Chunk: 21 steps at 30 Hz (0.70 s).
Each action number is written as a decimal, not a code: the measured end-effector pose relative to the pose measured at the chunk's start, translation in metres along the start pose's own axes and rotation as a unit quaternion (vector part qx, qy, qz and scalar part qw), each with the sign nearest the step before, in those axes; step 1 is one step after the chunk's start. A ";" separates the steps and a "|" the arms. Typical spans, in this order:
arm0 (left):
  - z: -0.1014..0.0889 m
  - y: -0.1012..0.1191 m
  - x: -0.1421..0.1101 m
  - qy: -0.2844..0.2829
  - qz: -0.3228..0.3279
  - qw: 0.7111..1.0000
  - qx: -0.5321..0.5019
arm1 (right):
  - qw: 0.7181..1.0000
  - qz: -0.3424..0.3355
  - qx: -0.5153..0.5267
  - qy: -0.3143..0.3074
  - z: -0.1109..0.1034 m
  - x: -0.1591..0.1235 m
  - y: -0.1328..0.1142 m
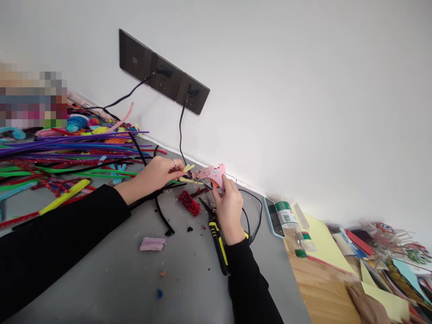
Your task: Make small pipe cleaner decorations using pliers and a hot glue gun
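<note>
My right hand [230,208] is wrapped round the grip of a pink hot glue gun [212,173], whose nozzle points left. Its black cord runs up to a wall socket [192,93]. My left hand [159,173] pinches a small yellow pipe-cleaner piece [189,168] right at the gun's nozzle; there is a ring on one finger. Both arms wear black sleeves. A red glittery pipe-cleaner piece [189,203] lies on the grey table [118,279] just below the hands. Yellow-and-black pliers [217,239] lie under my right wrist.
A big pile of coloured pipe cleaners [64,153] spreads over the left of the table. A pink fuzzy scrap [152,244] lies nearer me. A phone [272,218] and a plastic bottle [289,221] lie at right, with coloured paper [324,243]. Another person's hand [366,306] shows at bottom right.
</note>
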State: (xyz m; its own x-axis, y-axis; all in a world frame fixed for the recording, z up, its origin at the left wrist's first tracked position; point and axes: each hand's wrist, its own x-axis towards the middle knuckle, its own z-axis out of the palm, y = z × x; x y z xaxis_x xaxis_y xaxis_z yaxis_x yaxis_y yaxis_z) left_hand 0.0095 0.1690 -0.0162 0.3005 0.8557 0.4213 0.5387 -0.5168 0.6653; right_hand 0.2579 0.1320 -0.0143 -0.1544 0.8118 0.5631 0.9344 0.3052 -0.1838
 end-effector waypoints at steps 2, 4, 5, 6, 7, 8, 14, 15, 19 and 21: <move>0.000 0.000 0.000 -0.003 -0.005 1.000 0.003 | 1.000 -0.001 0.000 -0.002 0.000 0.000 0.000; 0.001 -0.001 0.000 -0.003 -0.010 1.000 0.008 | 1.000 -0.004 0.006 -0.007 0.000 0.000 0.000; 0.002 -0.002 0.000 0.000 -0.011 1.000 0.011 | 1.000 -0.006 0.009 -0.008 0.000 0.000 0.000; 0.003 -0.003 0.000 0.004 -0.012 1.000 0.014 | 1.000 -0.008 0.012 -0.008 0.000 -0.001 0.000; 0.003 -0.004 0.000 0.007 -0.011 1.000 0.017 | 1.000 -0.010 0.013 -0.007 0.000 -0.001 0.001; 0.004 -0.005 0.000 0.011 -0.010 1.000 0.018 | 1.000 -0.011 0.013 -0.004 0.000 -0.001 0.001; 0.005 -0.008 0.001 0.017 0.011 1.000 0.021 | 1.000 -0.012 0.009 0.008 0.000 0.000 0.001; 0.005 -0.008 0.001 0.019 0.015 0.999 0.021 | 1.000 -0.014 0.009 0.007 -0.001 0.000 0.001; 0.005 -0.010 0.001 0.027 0.027 0.999 0.025 | 1.000 -0.020 0.014 0.005 -0.001 0.000 0.001; 0.006 -0.011 0.001 0.027 0.033 0.999 0.027 | 1.000 -0.021 0.017 0.005 -0.001 0.000 0.001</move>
State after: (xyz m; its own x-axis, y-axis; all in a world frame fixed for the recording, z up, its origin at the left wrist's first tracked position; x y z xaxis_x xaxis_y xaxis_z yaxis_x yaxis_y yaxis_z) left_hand 0.0084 0.1753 -0.0265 0.2949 0.8165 0.4963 0.5606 -0.5685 0.6021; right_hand 0.2591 0.1311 -0.0135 -0.1901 0.7924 0.5796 0.9157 0.3561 -0.1864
